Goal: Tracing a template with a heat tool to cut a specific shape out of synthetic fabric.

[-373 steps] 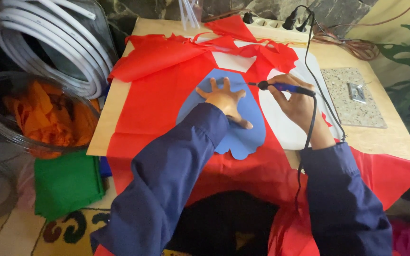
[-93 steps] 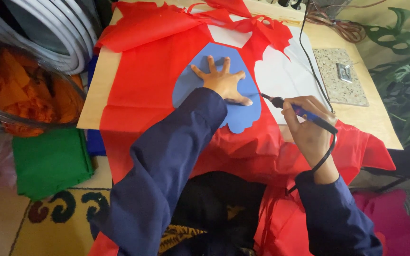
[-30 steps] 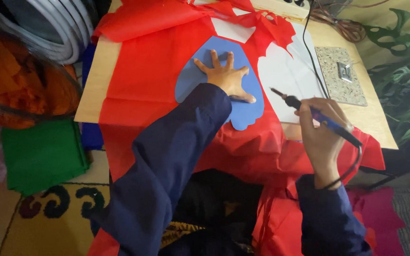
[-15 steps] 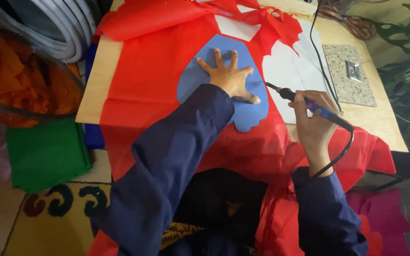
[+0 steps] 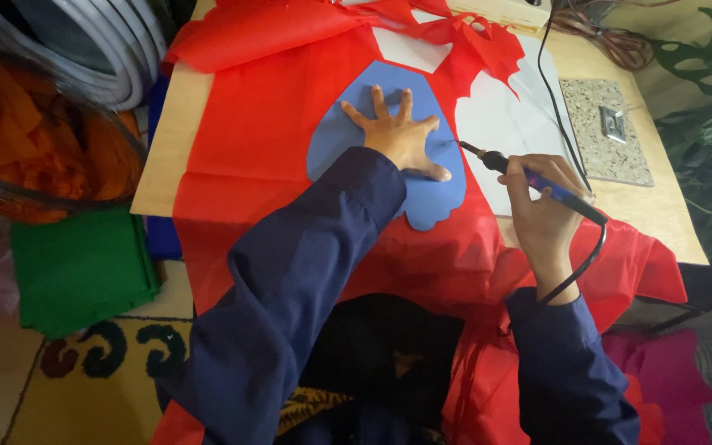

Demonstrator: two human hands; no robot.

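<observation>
Wooden table (image 5: 166,148) under red fabric (image 5: 265,140), left hand (image 5: 401,140) splayed flat on blue template (image 5: 348,136), right hand (image 5: 541,206) gripping corded hot tool (image 5: 529,177).

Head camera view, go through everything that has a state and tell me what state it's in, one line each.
left hand: flat, fingers spread, pressing the blue template
right hand: gripping the corded hot tool, tip by the template's edge
blue template: lying flat on the red fabric
red fabric: spread over the table, cut ragged at the top
</observation>
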